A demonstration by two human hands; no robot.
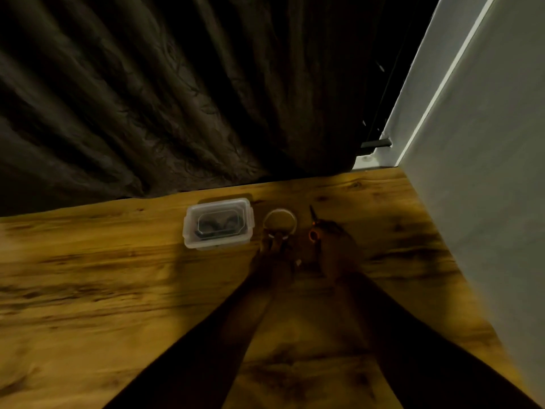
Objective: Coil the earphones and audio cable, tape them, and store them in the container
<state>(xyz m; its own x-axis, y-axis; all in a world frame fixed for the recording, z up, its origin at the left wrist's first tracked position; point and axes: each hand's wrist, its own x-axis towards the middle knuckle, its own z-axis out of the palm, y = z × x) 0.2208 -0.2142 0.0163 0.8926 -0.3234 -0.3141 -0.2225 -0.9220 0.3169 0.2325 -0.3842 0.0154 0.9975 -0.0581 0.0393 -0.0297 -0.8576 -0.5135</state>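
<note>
Standing at the bench point(118, 276), I note a dim scene with one clear lidded container point(218, 223) near the far edge; dark coiled shapes, probably the earphones and cable, already lie inside under the closed lid. One tape roll point(280, 221) sits just right of it, and one pair of scissors point(314, 228) with an orange handle beside that, all kept close together, presumably for easy reach.

The left hand point(272, 246) touches the near rim of the tape roll, fingers curled against it, seemingly pinching the tape end; the shadow makes this uncertain. The right hand point(333, 246) is curled round the scissor handle.

Judgement: both tools are in hand for cutting a strip. Count: one container, one roll, one pair of scissors, two hands.
</note>
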